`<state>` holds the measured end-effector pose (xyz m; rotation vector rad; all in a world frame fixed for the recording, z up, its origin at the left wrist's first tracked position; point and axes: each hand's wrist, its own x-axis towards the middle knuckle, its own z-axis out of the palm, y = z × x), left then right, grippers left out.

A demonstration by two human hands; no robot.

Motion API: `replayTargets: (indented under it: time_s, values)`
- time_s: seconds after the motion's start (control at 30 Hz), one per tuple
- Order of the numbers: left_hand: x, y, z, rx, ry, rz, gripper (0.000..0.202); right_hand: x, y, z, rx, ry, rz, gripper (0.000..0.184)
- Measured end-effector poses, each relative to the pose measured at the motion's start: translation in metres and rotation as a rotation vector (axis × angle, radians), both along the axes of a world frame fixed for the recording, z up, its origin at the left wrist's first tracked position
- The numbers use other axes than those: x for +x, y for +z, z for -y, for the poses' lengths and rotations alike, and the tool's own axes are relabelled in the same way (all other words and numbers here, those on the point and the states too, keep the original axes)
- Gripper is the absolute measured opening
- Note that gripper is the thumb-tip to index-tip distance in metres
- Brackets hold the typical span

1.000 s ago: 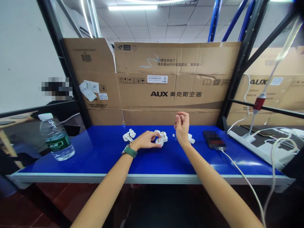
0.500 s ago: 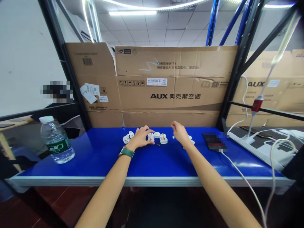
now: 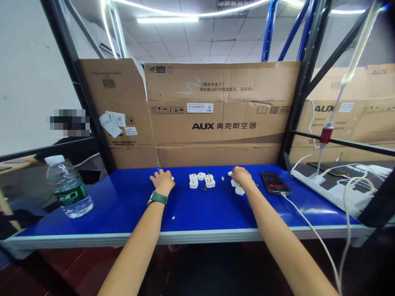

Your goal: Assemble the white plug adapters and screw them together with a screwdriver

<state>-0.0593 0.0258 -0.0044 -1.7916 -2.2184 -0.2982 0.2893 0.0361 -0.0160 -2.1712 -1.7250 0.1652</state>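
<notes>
My left hand [image 3: 163, 181] is low over the left of the blue table, fingers spread. A bit of a white piece [image 3: 173, 179] shows beside it; whatever lies under the palm is hidden. My right hand [image 3: 242, 176] reaches down with curled fingers among white plug covers [image 3: 239, 190]. Another small white piece [image 3: 230, 173] lies right by its fingertips, and I cannot make out what they grip. Between the hands, several white plugs [image 3: 210, 183] stand in a cluster with metal pins up. Small dark screws [image 3: 204, 188] and a tiny white part [image 3: 222, 178] lie near them.
A water bottle [image 3: 69, 189] stands at the left of the table [image 3: 197, 213]. To the right lie a phone [image 3: 274, 183] with a white cable and a power strip [image 3: 317, 193]. A cardboard sheet [image 3: 222, 139] walls off the back. A person's head is behind the left post.
My left hand has moved left from the middle plugs onto the left pieces and spread its fingers. My right hand has come down from a raised, closed pose to the white covers on the right.
</notes>
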Motion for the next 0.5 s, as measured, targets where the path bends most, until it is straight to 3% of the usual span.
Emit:
replayTargets:
  time_s: [0.27,0.5]
  values:
    - [-0.001,0.0,-0.002,-0.004,-0.066,-0.022,0.031,-0.002,-0.004,-0.004,0.057,0.025,-0.04,0.024]
    - [0.005,0.003,0.003,0.085,-0.122,-0.11,0.025,-0.008,0.007,-0.004,0.256,0.121,-0.169,0.028]
